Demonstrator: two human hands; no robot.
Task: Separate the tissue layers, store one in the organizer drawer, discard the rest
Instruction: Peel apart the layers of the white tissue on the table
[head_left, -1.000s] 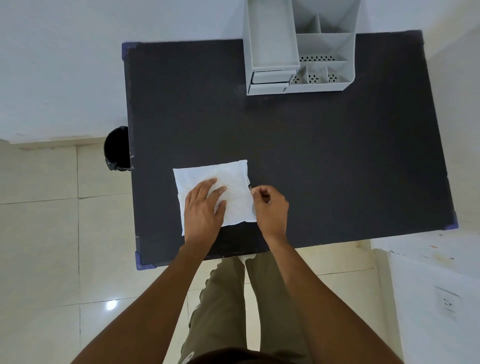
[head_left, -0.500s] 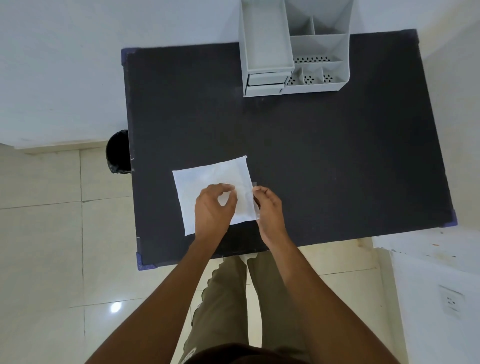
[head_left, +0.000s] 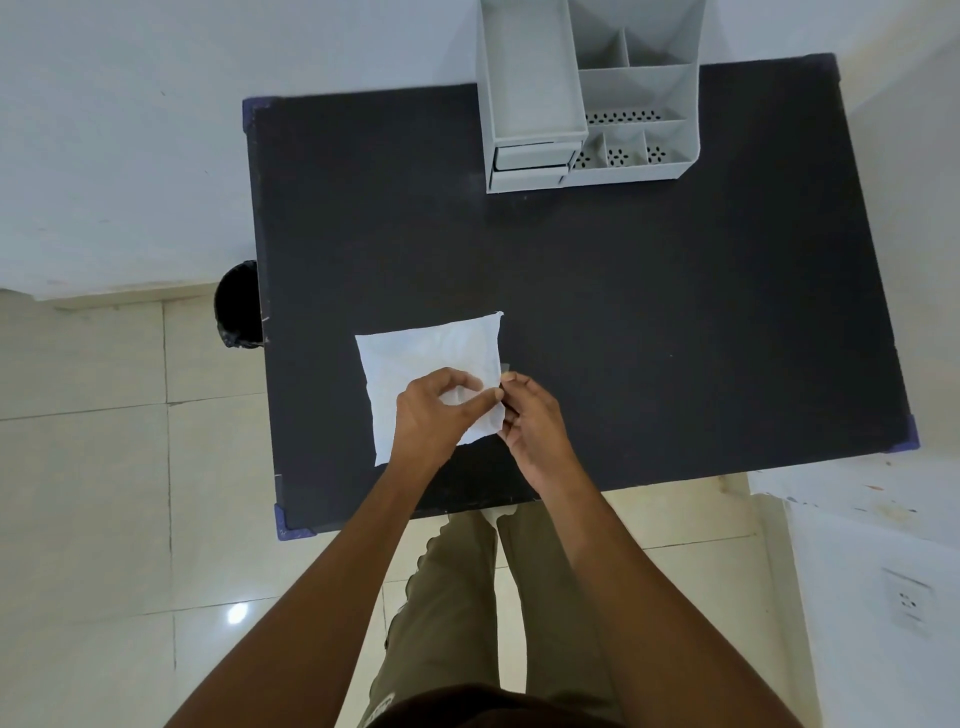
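Both hands pinch at the right edge of a white tissue on a black table

Nearest the camera, the left hand (head_left: 434, 413) lies over the tissue (head_left: 423, 358) with thumb and forefinger closed on a raised bit of its right edge, while the right hand (head_left: 530, 421) meets it from the side, fingertips curled in and closed on that same edge; whether the layers have parted there is too small to tell. The tissue lies flat on the near-left part of the table (head_left: 649, 322). A black bin (head_left: 238, 305) stands on the floor just beside the table's left edge. At the far edge sits the grey organizer (head_left: 587, 98), its drawer (head_left: 530, 157) at the front left, well apart from the tissue
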